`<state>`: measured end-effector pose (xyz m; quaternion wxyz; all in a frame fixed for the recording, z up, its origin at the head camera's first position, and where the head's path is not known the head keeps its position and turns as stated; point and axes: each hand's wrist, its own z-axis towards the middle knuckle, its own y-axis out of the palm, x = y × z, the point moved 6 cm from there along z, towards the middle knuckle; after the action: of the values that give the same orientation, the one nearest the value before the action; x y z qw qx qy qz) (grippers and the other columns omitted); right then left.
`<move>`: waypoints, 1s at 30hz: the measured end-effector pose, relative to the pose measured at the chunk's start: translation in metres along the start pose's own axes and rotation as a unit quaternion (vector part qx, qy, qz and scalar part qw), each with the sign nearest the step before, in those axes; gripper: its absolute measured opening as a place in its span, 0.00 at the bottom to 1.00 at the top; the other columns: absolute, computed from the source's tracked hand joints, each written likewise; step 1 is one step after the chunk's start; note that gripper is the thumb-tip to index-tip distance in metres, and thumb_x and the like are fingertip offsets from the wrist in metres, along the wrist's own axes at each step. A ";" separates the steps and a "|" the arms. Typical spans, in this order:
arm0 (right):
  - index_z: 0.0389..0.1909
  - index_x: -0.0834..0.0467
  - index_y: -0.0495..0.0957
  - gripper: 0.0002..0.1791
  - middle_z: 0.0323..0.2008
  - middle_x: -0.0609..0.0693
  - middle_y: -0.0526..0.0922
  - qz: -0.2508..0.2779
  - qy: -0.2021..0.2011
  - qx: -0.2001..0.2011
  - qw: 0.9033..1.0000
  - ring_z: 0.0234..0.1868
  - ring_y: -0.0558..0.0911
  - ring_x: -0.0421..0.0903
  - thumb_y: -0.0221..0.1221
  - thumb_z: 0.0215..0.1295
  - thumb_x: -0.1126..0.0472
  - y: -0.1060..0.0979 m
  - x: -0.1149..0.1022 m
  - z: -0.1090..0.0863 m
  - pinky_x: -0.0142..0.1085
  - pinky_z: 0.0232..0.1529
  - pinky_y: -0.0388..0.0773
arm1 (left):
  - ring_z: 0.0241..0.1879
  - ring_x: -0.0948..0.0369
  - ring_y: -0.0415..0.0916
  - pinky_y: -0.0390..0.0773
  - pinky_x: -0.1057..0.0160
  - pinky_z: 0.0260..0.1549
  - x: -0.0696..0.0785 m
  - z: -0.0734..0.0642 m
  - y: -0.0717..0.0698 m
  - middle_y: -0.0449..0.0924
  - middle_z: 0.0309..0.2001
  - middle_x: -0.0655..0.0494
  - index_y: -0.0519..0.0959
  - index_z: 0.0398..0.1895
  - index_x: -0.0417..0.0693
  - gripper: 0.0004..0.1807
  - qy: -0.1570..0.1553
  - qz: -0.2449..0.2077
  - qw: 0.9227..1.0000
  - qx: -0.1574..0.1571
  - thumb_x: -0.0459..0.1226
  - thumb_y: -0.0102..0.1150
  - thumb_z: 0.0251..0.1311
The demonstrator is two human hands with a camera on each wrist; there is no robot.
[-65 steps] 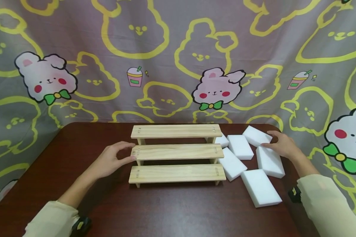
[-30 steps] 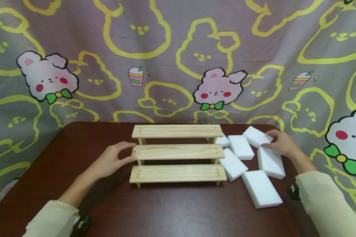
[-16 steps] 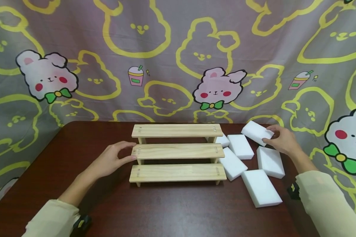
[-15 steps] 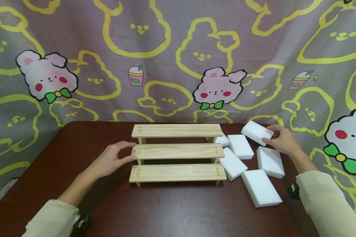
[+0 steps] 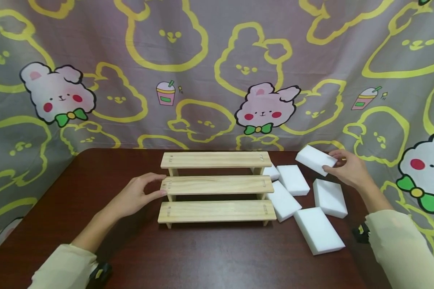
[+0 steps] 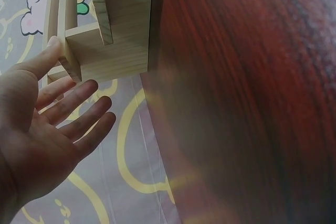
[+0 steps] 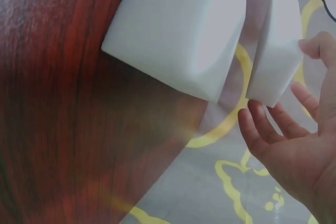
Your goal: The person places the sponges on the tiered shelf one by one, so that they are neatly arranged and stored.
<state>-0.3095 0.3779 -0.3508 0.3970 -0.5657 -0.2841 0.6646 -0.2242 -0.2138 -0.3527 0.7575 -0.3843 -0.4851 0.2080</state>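
A three-tier wooden display stand (image 5: 217,185) stands on the table. My left hand (image 5: 132,197) holds the left end of its middle board, with the thumb at the front corner and the index finger at the back one. In the left wrist view the other fingers (image 6: 97,135) are spread apart, off the wood. At the back right, my right hand (image 5: 351,171) pinches a white sponge block (image 5: 314,159) by its right end, thumb on the near side, fingertips on the far side. This sponge is raised and tilted in the right wrist view, apart from the other blocks.
Several more white sponges lie flat to the right of the stand, the nearest sponge (image 5: 320,229) toward the front right; one is partly hidden behind the boards. A patterned curtain (image 5: 202,72) hangs behind the dark red-brown table (image 5: 209,257).
My right hand has gripped the back-right sponge and lifted it up off the table, shifting slightly right. My left hand and the stand have stayed in place.
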 end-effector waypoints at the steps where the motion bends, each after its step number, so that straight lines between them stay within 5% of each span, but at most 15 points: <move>1: 0.58 0.71 0.73 0.30 0.53 0.73 0.77 0.003 -0.001 0.000 1.000 0.48 0.78 0.65 0.71 0.63 0.56 -0.001 0.000 0.000 0.35 0.34 0.72 | 0.62 0.38 0.75 0.72 0.37 0.59 0.000 0.000 0.000 0.81 0.59 0.36 0.78 0.62 0.32 0.25 -0.001 0.000 1.000 0.000 0.38 0.70 0.67; 8: 0.60 0.72 0.72 0.32 0.51 0.72 0.77 0.012 -0.006 -0.007 1.000 0.50 0.79 0.68 0.70 0.65 0.55 -0.006 -0.006 -0.002 0.32 0.33 0.73 | 0.62 0.38 0.75 0.72 0.37 0.59 0.000 -0.001 0.000 0.81 0.59 0.36 0.78 0.62 0.32 0.25 -0.001 0.001 1.000 0.001 0.37 0.70 0.67; 16: 0.61 0.69 0.73 0.32 0.54 0.70 0.78 0.032 -0.026 -0.004 0.999 0.53 0.80 0.69 0.71 0.64 0.55 -0.007 -0.024 -0.001 0.38 0.42 0.74 | 0.59 0.39 0.77 0.73 0.36 0.58 -0.001 0.001 0.001 0.82 0.58 0.37 0.78 0.62 0.32 0.25 -0.003 -0.008 1.000 -0.002 0.37 0.70 0.66; 24: 0.62 0.70 0.73 0.32 0.55 0.71 0.78 0.048 -0.050 0.000 0.998 0.52 0.81 0.69 0.71 0.64 0.56 -0.009 -0.041 -0.002 0.19 0.35 0.67 | 0.57 0.39 0.78 0.74 0.36 0.56 0.000 0.003 0.001 0.83 0.56 0.38 0.78 0.62 0.32 0.25 0.001 -0.013 1.000 -0.002 0.36 0.69 0.66; 30: 0.62 0.70 0.73 0.31 0.53 0.71 0.80 0.064 -0.068 -0.003 0.996 0.49 0.83 0.68 0.71 0.64 0.58 -0.009 -0.054 -0.003 0.16 0.36 0.67 | 0.56 0.40 0.79 0.74 0.37 0.55 -0.001 0.002 0.002 0.83 0.54 0.38 0.78 0.61 0.32 0.25 -0.006 -0.011 1.000 -0.004 0.37 0.69 0.67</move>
<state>-0.3025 0.3366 -0.3149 0.3320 -0.5375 -0.2755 0.7245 -0.2262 -0.2125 -0.3539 0.7549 -0.3807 -0.4953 0.1996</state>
